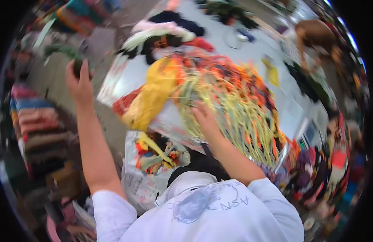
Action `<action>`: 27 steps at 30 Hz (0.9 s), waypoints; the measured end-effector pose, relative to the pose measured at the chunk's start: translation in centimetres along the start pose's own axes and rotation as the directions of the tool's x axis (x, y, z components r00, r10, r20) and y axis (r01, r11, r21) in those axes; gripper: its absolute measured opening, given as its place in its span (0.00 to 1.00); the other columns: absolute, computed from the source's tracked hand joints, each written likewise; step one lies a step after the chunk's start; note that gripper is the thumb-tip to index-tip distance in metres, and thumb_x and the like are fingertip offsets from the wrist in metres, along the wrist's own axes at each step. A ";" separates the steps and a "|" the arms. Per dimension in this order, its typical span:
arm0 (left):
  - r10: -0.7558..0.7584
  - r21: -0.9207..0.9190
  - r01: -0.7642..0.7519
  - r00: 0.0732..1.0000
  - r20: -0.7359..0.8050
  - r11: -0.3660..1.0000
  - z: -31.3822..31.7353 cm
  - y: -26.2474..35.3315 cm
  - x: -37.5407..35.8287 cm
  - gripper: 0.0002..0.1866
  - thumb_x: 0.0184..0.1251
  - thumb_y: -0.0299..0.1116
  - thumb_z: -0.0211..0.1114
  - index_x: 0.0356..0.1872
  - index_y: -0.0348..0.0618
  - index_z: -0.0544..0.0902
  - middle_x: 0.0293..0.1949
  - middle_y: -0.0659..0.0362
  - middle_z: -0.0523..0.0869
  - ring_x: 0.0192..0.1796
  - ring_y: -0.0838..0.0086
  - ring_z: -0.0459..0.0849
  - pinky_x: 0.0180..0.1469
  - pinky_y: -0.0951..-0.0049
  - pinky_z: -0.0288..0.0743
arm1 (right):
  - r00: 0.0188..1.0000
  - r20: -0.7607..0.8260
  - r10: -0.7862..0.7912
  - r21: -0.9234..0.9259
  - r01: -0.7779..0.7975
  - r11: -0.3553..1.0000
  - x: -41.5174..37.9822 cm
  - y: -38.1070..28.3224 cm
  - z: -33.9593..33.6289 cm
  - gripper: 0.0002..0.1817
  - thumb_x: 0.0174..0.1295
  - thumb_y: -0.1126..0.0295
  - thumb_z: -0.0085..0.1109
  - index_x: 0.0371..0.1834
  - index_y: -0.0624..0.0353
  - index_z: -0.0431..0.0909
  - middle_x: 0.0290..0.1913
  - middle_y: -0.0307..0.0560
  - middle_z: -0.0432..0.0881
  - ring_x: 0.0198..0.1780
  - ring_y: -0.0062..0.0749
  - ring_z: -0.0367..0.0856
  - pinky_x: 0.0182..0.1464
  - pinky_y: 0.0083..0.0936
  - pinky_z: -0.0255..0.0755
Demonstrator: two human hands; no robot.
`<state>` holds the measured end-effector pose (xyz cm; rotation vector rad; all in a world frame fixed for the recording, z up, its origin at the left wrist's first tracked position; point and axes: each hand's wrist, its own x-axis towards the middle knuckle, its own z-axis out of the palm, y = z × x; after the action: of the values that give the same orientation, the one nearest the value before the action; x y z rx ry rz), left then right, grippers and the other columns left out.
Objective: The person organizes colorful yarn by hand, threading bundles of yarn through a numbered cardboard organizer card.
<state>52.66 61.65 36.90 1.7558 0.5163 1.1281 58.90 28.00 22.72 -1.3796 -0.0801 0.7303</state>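
My left hand (pixel 80 82) is raised off to the left, away from the table, with its fingers closed round a dark green hank of yarn (pixel 63 50). One end of the hank trails out to the left. My right hand (pixel 204 117) lies on a wide spread of yarn strands (pixel 239 115), yellow-green in front and orange behind. Its fingers look loosely stretched out, though blurred. Beside the strands, a thick yellow yarn bundle (pixel 150 97) hangs over the table's left edge, next to a red one (pixel 128 101).
On the white table (pixel 218 34) lie pink, white and black hanks (pixel 166 30) and dark green yarn (pixel 226 12). A white sack of yarn scraps (pixel 144 181) stands below. Stacked yarn (pixel 37 117) lines the left. Another person (pixel 315 38) works at the right.
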 end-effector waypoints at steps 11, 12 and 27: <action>0.083 -0.089 -0.078 -0.074 0.994 0.993 2.9 17.4 -35.6 0.14 0.52 0.28 0.67 0.40 0.42 0.77 0.42 0.52 0.79 0.40 0.57 0.80 0.40 0.64 0.75 | 0.974 -0.147 0.174 0.609 -0.050 0.792 -21.8 -2.7 -6.2 0.18 0.67 0.60 0.52 0.53 0.60 0.68 0.29 0.38 0.72 0.21 0.18 0.68 0.21 0.17 0.61; 0.091 -0.096 -0.056 -0.082 0.992 0.994 2.9 17.6 -36.9 0.13 0.54 0.29 0.66 0.41 0.41 0.77 0.44 0.52 0.79 0.40 0.58 0.79 0.41 0.64 0.75 | 0.963 -0.209 0.171 0.587 -0.016 0.810 -24.0 -2.4 -7.5 0.15 0.68 0.59 0.49 0.47 0.59 0.71 0.23 0.35 0.69 0.17 0.16 0.62 0.18 0.17 0.55; -0.192 -0.020 0.852 0.141 0.971 0.524 15.5 24.5 -45.2 0.10 0.71 0.34 0.53 0.44 0.39 0.75 0.40 0.60 0.83 0.39 0.82 0.78 0.40 0.83 0.72 | 0.823 -0.225 -0.522 -0.541 0.340 0.769 -37.9 -4.4 -17.6 0.16 0.63 0.59 0.54 0.36 0.64 0.76 0.27 0.49 0.78 0.34 0.44 0.79 0.39 0.35 0.72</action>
<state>40.82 9.29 35.61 1.0916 0.0434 -0.3833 39.27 -6.56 36.29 -1.8672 -0.3005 0.0333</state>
